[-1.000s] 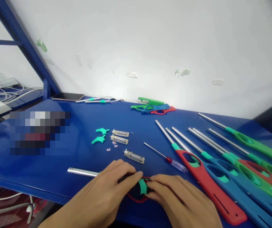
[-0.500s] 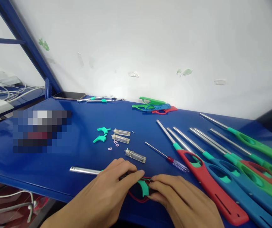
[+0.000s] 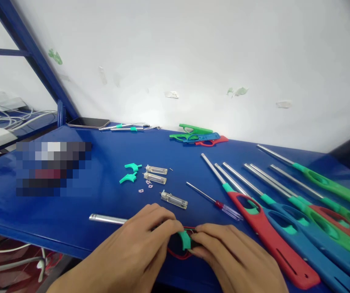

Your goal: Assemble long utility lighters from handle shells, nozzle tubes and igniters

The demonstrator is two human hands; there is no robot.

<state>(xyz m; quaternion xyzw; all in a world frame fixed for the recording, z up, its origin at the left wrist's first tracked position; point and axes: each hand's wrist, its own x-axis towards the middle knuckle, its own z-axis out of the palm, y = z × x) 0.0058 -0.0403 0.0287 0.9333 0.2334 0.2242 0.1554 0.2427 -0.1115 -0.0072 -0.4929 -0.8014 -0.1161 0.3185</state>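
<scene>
My left hand (image 3: 141, 246) is closed around the front of a red long-nosed lighter (image 3: 178, 256), whose silver tube (image 3: 107, 219) sticks out to the left. My right hand (image 3: 231, 254) pinches the handle end, its fingers hiding most of it. Between the hands shows the green trigger (image 3: 186, 241) inside the red loop, with a thin wire beside it. Just beyond lie clear fuel tanks (image 3: 174, 200), two loose green triggers (image 3: 128, 178) and tiny pale clips (image 3: 141, 191). What the covered fingertips press on is hidden.
A screwdriver (image 3: 214, 201) lies beyond my right hand. Several whole lighters (image 3: 272, 240) fan out on the right. Coloured shell halves (image 3: 197, 135), tube assemblies (image 3: 128, 128) and a phone (image 3: 88, 123) rest along the wall. A blurred-out object (image 3: 52, 167) sits at left.
My left thumb and fingers have drawn back slightly to the left from the green trigger. My right hand keeps its hold almost unmoved, and the loose parts lie as before.
</scene>
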